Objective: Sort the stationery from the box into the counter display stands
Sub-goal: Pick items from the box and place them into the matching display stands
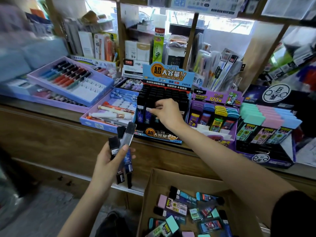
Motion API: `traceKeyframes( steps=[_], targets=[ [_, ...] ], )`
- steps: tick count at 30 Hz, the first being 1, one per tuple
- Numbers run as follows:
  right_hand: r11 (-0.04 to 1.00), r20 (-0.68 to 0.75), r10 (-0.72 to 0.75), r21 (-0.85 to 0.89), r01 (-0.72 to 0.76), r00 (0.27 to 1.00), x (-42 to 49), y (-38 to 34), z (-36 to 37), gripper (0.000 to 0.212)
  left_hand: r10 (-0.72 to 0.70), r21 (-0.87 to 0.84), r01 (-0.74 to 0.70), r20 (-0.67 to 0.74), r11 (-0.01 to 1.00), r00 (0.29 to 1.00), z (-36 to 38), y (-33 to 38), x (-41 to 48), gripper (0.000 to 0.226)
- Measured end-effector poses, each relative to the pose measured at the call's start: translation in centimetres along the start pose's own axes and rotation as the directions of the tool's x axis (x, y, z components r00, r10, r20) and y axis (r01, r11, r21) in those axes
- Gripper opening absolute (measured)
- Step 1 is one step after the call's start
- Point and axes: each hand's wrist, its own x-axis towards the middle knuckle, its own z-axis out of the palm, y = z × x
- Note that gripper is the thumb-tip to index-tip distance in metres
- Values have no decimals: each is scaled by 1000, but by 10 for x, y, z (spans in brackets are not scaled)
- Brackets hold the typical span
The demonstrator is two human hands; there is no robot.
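Observation:
My left hand grips a fan of three dark blue and black pencil-lead cases in front of the counter. At the blue display stand on the counter, my right hand pinches a black-capped lead case at a front-row slot. That stand holds several rows of black-capped cases. The cardboard box sits low at the front right, with several loose lead cases in blue, pink and teal inside.
A purple stand with coloured-cap lead cases sits right of the blue one, and a dark stand with pastel cases is farther right. Purple trays of pens lie at the left. Shelves of packaged stationery rise behind.

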Motion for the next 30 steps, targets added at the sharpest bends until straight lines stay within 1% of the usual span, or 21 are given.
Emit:
traceKeyframes(
  steps=[2,4,6,8,9,10,11,13,15,19,21,23,24,25,26,28,29,30],
  targets=[
    [999,-23,-5,-45,4,1000,1,-1,4,18,-5,-15,5,0,1000,1000,1,0,1,19],
    [979,-31,-39,-200,32,999,1,-4,5,26,-24,-41,24,1,999,1000,3,0,0,19],
    [940,-9,-62,-336,55,998,-2,-8,4,35,-53,-83,53,3,995,999,6,1,-2,19],
    [925,11,-90,-370,87,996,-11,-10,0,41,-70,-104,70,9,992,998,8,2,-3,19],
    [942,32,-101,-317,106,994,-18,-10,-2,41,-72,-106,73,15,992,997,9,3,-3,20],
    [973,64,-99,-204,110,993,-26,-10,-4,40,-73,-104,75,21,992,997,10,3,-3,21],
    [995,109,-78,-58,84,991,-36,-11,-5,39,-75,-100,77,26,992,997,12,4,-3,21],
    [982,218,-10,187,-31,976,-55,-9,-2,34,-86,-105,89,29,991,996,18,5,-3,20],
    [946,282,46,296,-133,958,-68,-4,3,29,-105,-135,108,32,985,994,25,7,-3,20],
    [853,334,118,448,-268,935,-78,7,4,17,-130,-162,143,89,976,988,39,9,-4,22],
    [848,311,126,459,-265,942,-81,10,1,17,-159,-188,179,115,966,981,45,10,-6,25],
    [856,216,139,465,-227,966,-80,11,-3,20,-175,-199,203,150,959,973,49,12,-7,35],
    [832,170,156,508,-223,973,-78,11,-7,20,-177,-188,209,174,960,969,50,13,-8,40],
    [779,140,176,585,-225,974,-76,10,-12,16,-180,-173,214,194,961,964,51,14,-8,44],
    [703,130,187,675,-225,974,-72,9,-18,10,-180,-162,215,206,963,962,52,16,-8,45],
    [564,104,184,803,-191,978,-67,6,-30,2,-171,-153,206,216,967,961,52,18,-7,42],
    [522,76,177,838,-159,981,-63,5,-35,4,-164,-150,198,217,969,962,52,19,-7,39],
    [505,39,171,855,-121,985,-60,4,-40,6,-156,-147,191,216,971,964,52,20,-6,35]
  ],
)
